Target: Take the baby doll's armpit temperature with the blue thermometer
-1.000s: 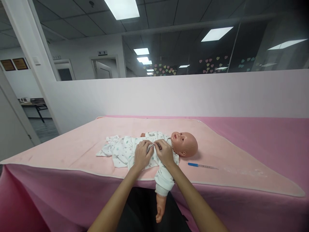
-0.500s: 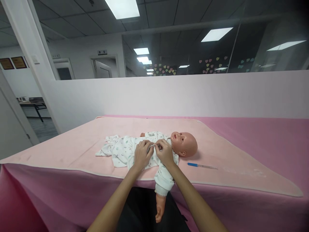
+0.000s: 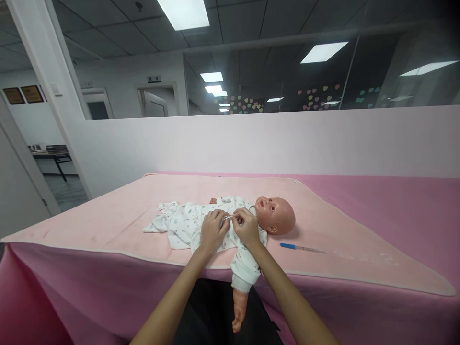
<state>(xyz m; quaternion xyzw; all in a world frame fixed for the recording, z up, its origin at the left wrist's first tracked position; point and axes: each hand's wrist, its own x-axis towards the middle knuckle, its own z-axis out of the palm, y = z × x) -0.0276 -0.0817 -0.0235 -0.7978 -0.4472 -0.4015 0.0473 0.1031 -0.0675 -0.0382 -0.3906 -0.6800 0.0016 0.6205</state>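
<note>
A baby doll [image 3: 275, 215] lies on its back across the pale pink mat, head to the right, one arm hanging over the near edge. It wears a white printed romper [image 3: 181, 223]. Over its chest, my left hand [image 3: 214, 229] and my right hand [image 3: 247, 226] face each other with fingertips pinched. Between them runs a thin white tie string [image 3: 227, 218] of the romper, gripped by both. The fingers partly hide the string and the cloth under them.
A thermometer [image 3: 302, 247] with a blue end lies on the pale pink mat [image 3: 108, 211], right of the doll and near its head. A darker pink cloth [image 3: 413, 211] lies under the mat and drapes over the front edge. Behind stands a low white wall [image 3: 273, 143].
The whole view has shifted slightly. My fingertips have drawn a little apart, with the white string more visible between them. The doll and thermometer stay in place.
</note>
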